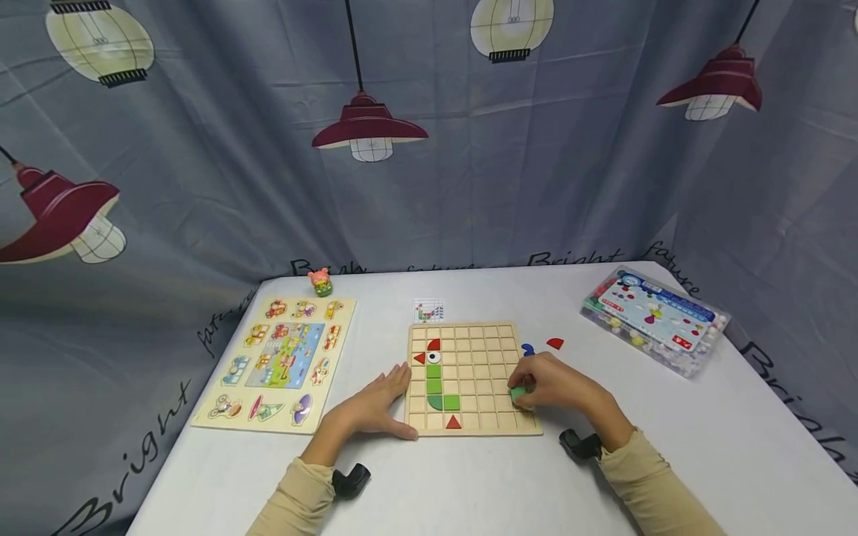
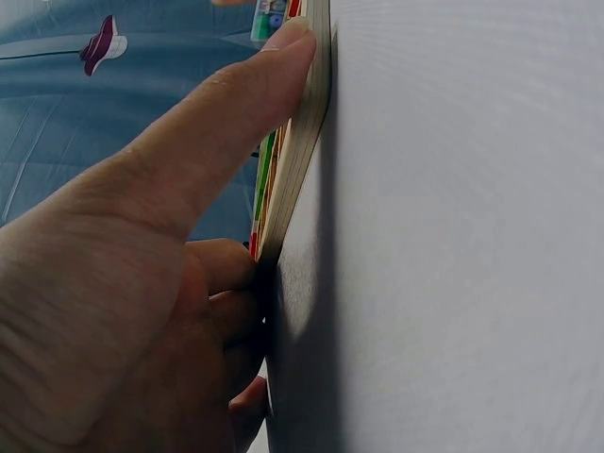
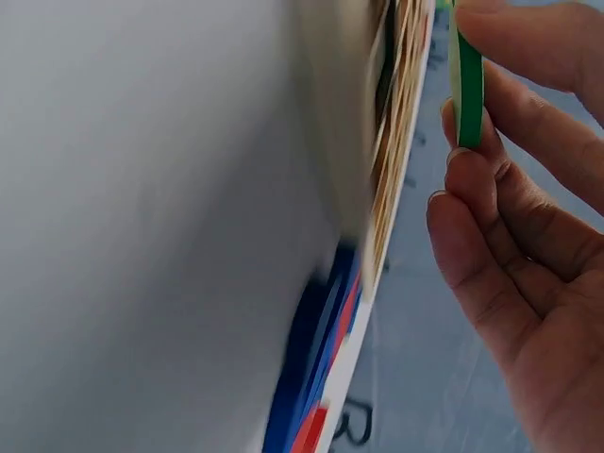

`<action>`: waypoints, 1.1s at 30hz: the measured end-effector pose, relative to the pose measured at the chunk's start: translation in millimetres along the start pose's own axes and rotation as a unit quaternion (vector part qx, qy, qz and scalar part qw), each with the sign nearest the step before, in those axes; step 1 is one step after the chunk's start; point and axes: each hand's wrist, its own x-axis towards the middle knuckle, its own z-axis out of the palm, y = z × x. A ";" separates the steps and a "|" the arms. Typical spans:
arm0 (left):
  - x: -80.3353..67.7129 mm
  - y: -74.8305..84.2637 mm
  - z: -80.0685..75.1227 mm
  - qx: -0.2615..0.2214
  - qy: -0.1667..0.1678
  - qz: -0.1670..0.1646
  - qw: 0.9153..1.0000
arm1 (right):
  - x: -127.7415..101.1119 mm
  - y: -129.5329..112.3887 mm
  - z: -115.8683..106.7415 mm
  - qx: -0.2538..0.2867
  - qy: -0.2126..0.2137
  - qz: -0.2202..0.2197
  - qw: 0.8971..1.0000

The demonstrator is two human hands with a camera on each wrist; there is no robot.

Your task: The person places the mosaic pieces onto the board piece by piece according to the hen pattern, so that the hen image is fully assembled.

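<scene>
A wooden grid board (image 1: 479,376) lies flat on the white table. On it sit red pieces, a white eye piece (image 1: 433,357) and several green pieces (image 1: 434,386) in a column near its left side. My left hand (image 1: 372,406) rests against the board's left edge, fingers extended; in the left wrist view its thumb (image 2: 236,104) touches the front edge. Above the board's right side, my right hand (image 1: 559,383) pinches a green piece (image 3: 469,99) between thumb and fingers. The piece's full outline is partly hidden by the fingers.
A blue piece (image 1: 528,349) and a red piece (image 1: 555,343) lie right of the board. Behind it is a small printed card (image 1: 429,310). A picture puzzle (image 1: 275,365) and small figurine (image 1: 321,282) stand left; a clear plastic box (image 1: 653,320) lies at the back right.
</scene>
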 end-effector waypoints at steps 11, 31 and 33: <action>1.9 -2.5 -1.5 0.008 -0.002 0.001 1.000 | 36.4 -39.8 17.0 -0.039 -0.022 -0.024 0.999; 1.6 0.6 -2.1 0.006 -0.006 -0.002 1.000 | 54.5 -57.1 37.3 -0.035 -0.063 -0.008 0.997; 1.2 0.0 -1.2 0.005 -0.007 -0.004 1.000 | 53.8 -57.6 38.6 -0.035 -0.061 -0.009 0.997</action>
